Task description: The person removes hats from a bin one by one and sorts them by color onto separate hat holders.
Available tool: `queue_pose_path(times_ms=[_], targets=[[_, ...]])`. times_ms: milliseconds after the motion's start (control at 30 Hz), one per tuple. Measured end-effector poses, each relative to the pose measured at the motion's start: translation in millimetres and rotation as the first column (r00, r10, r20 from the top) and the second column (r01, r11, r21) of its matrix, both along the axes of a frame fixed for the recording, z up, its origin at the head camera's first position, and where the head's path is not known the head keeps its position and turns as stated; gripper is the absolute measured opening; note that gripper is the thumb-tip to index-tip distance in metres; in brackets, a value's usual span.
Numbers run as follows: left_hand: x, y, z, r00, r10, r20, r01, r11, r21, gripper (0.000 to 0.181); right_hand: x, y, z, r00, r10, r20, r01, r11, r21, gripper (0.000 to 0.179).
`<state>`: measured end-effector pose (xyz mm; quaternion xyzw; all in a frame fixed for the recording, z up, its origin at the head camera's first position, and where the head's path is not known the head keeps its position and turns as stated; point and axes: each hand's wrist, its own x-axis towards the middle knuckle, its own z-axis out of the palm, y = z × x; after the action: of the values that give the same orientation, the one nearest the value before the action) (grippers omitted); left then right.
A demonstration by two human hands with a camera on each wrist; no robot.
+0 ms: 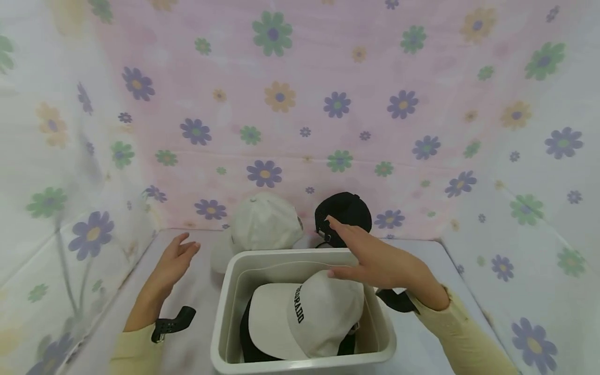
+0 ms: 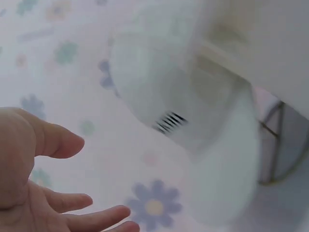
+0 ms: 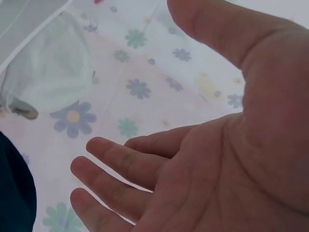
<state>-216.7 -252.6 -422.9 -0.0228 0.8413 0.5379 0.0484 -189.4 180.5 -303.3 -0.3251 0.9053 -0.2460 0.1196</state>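
Note:
In the head view a cream baseball cap [image 1: 323, 312] with dark lettering lies on its side in a white plastic bin [image 1: 220, 317]. Dark cloth of another cap [image 1: 258, 354] shows beneath it. My right hand [image 1: 386, 260], thumb and fingers spread, hovers over the bin's right side and holds nothing. To the left of the bin, my left hand [image 1: 171, 265] is in the air with relaxed, empty fingers. Behind the bin stand a white cap [image 1: 267, 221] on the left and a black cap [image 1: 347, 211] on the right, partly covered by my right fingers.
A flower-print cloth [image 1: 300, 114] hangs as a wall at the back and along both sides. The pale tabletop [image 1: 187, 344] runs under the bin. Each wrist wears a black camera mount [image 1: 173, 324].

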Motion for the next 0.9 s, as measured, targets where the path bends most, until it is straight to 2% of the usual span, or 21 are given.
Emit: queue_pose_path(times_ms=[100,233,300,367,467,533,600,733,800,833,900], targets=[[3.9,6.1,27.3,0.989,0.019,-0.149,-0.024,0.999,-0.031,0.069,17.4,12.3,-7.6,0.999,-0.035,-0.027,0.035,0.999,0.008,0.1],[5.4,30.2,58.7,0.95,0.016,-0.312,-0.024,1.0,-0.02,0.06,40.2,27.3,-24.0,0.996,-0.059,-0.062,0.063,0.996,0.061,0.099],[4.5,48.4,71.2,0.93,-0.02,-0.366,0.016,1.0,-0.013,0.055,50.2,33.8,-35.7,0.996,-0.065,-0.068,0.071,0.994,0.086,0.099],[3.1,69.4,81.1,0.911,-0.078,-0.404,0.083,0.997,-0.006,0.05,58.8,39.5,-49.6,0.996,-0.081,-0.046,0.085,0.992,0.092,0.099],[-0.5,102.2,88.8,0.875,-0.175,-0.452,0.202,0.979,0.011,0.045,67.4,45.5,-71.6,0.995,-0.103,-0.009,0.103,0.992,0.07,0.099],[-1.2,123.3,91.3,0.849,-0.24,-0.471,0.277,0.961,0.01,0.044,71.1,47.2,-85.2,0.991,-0.13,0.01,0.13,0.99,0.052,0.099],[-0.6,142.9,91.9,0.823,-0.305,-0.478,0.343,0.939,-0.008,0.043,73.9,47.0,-97.3,0.989,-0.146,-0.003,0.146,0.989,0.033,0.099],[2.2,173.1,90.8,0.776,-0.446,-0.446,0.449,0.887,-0.106,0.039,77.4,41.2,-120.5,0.976,-0.216,-0.015,0.216,0.976,-0.009,0.097],[2.5,184.5,90.2,0.748,-0.52,-0.414,0.501,0.85,-0.161,0.037,78.8,37.9,-129.4,0.968,-0.247,-0.034,0.246,0.969,-0.02,0.096],[2.4,189.6,89.8,0.727,-0.558,-0.399,0.529,0.827,-0.192,0.036,79.5,36.2,-132.7,0.963,-0.268,-0.044,0.267,0.964,-0.018,0.096],[2.9,198.7,89.1,0.697,-0.63,-0.343,0.582,0.776,-0.244,0.036,81.2,33.4,-137.2,0.95,-0.306,-0.061,0.306,0.952,-0.006,0.097]])
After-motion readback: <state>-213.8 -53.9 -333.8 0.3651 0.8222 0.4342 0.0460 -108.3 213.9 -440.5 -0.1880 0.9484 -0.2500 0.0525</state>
